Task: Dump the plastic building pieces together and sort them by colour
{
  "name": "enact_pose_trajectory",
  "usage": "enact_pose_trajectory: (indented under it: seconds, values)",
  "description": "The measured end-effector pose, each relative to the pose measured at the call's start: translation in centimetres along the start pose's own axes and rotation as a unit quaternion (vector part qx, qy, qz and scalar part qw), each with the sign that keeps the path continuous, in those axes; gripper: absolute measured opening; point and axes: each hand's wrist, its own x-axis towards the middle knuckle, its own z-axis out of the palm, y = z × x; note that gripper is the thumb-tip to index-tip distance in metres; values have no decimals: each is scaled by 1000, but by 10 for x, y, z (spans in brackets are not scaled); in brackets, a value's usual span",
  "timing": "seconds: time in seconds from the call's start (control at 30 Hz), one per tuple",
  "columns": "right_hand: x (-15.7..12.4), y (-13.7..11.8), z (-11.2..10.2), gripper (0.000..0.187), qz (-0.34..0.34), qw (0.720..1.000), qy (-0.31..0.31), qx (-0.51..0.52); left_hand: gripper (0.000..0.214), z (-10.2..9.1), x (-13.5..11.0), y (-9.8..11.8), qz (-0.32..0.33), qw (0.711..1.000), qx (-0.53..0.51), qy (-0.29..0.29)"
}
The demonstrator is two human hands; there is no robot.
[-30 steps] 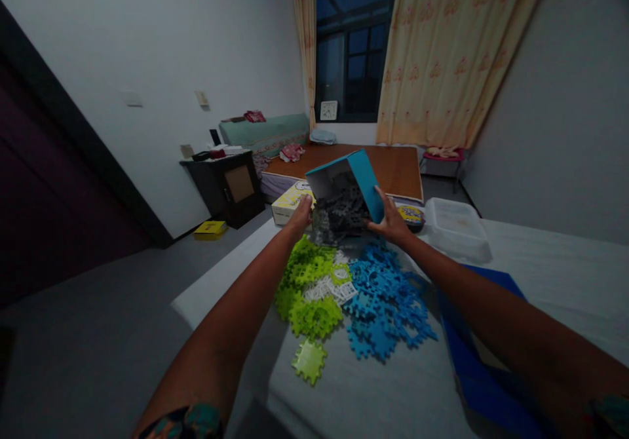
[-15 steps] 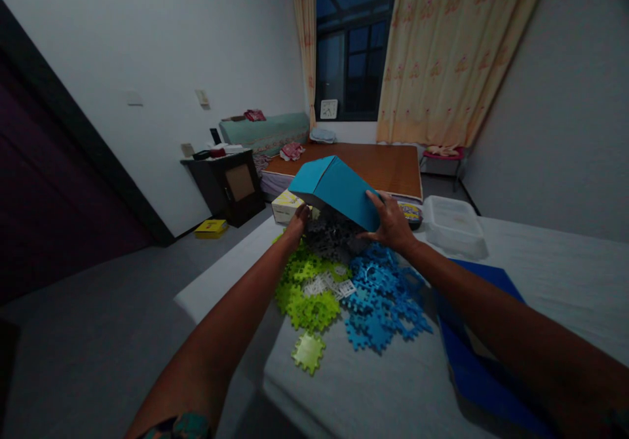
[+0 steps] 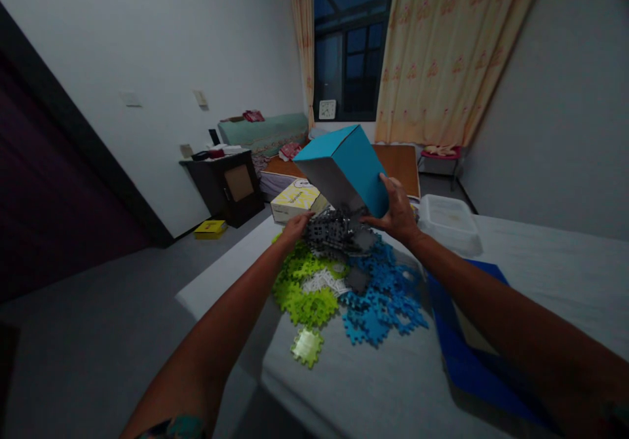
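The right hand is clamped on a bright blue and grey cardboard box, thumb at the lower edge and fingers spread over the blue side; the box is tilted above the heap, its opening downward. The left hand is at the near-left edge of a pile of dark grey toothed plastic pieces beneath the box; I cannot tell whether its fingers close on any of them.

Just beyond the left hand, a yellow-and-white printed carton bears a line of dark lettering on its top, probably a brand name, though too small and blurred to read. The bright blue box shows no legible print.

Nearer, flat lime-green plastic pieces with notched edges lie left, matching blue plastic pieces right, and thin white lattice-like pieces between them. One lime-green square lies apart at the front. To the right, on the pale cloth surface, are a translucent plastic tub and a deep-blue open box.
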Motion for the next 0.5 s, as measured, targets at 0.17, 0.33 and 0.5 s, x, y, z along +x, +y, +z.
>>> enact_pose_trajectory:
  seconds: [0.17,0.33,0.5]
  values:
    - [0,-4,-8,112,-18,1000,16,7,33,3,-2,5,52,998,23,-7]
    - [0,-12,-18,110,-46,999,11,4,31,3,2,6,75,997,33,4]
    - [1,-24,-26,111,-69,997,26,17,34,1,2,3,77,997,24,6]
